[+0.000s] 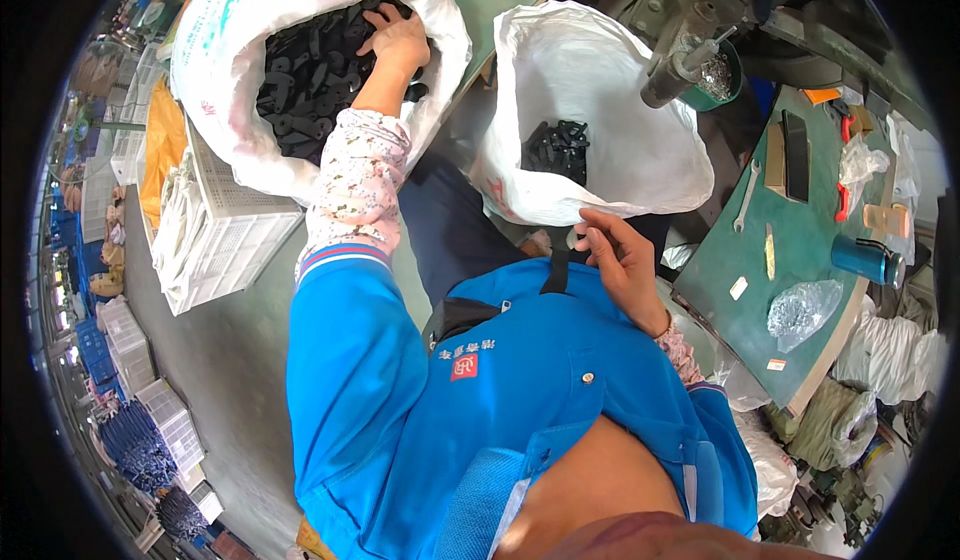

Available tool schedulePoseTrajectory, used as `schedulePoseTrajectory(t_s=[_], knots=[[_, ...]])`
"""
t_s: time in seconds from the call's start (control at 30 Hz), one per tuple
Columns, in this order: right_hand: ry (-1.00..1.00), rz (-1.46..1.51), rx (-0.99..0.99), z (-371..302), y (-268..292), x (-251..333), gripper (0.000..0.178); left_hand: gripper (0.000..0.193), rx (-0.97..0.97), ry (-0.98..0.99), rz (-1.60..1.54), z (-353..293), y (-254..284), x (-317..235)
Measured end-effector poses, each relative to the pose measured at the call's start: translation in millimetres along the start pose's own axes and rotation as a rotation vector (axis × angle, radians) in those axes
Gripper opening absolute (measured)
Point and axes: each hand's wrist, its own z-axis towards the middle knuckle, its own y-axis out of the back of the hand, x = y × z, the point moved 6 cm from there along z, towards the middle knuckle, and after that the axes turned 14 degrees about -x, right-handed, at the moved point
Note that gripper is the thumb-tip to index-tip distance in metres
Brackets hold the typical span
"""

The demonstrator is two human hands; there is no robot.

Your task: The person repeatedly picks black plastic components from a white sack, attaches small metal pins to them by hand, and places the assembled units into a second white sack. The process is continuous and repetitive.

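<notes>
Now my left hand spreads over elongated black parts in a rolled-rim white sack, right hand bent.

Workshop / small factory flr: spanner nr L edge of green workbench, heavy metal machine beyond its far L corner w/ metal shavings, sack of blk parts, stacked plastic crates far L.

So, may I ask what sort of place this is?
Probably a factory workshop: a round white sack of small black parts, a silver metal wrench and a green-topped bench suggest it.
</notes>
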Motion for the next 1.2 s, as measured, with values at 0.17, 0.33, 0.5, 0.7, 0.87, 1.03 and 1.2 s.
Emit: schedulePoseTrajectory(t_s=[0.17, 0.33, 0.5, 0.7, 0.87, 1.03, 1.2], knots=[[0.001, 0.005, -0.016, -4, 0, -4, 0.026, 0.049, -0.073, -0.017, 0.0, 0, -6, 1], [-0.002, 0.008, 0.004, -6, -4, -8, 0.025, 0.054, -0.104, -0.085, -0.106, -23, 7, 8], [0.022, -0.006, 0.015, -4, -7, -8, 0.024, 0.064, -0.031, -0.066, -0.313, -55, 26, 29], [0.088, -0.037, 0.035, 0, -9, 0, 0.023, 0.071, -0.022, -0.105, -0.293, -58, 18, 34], [0.038, -0.014, -0.002, -6, -6, -9, 0.023, 0.067, 0.089, -0.05, -0.409, -58, 19, 32], [0.031, -0.033, 0.009, -10, -5, -11, 0.023, 0.059, -0.159, -0.035, -0.824, -41, 29, 68], [0.069, -0.035, -0.009, -3, -4, -10, 0.023, 0.048, -0.067, 0.575, -1.608, -34, 18, 124]])
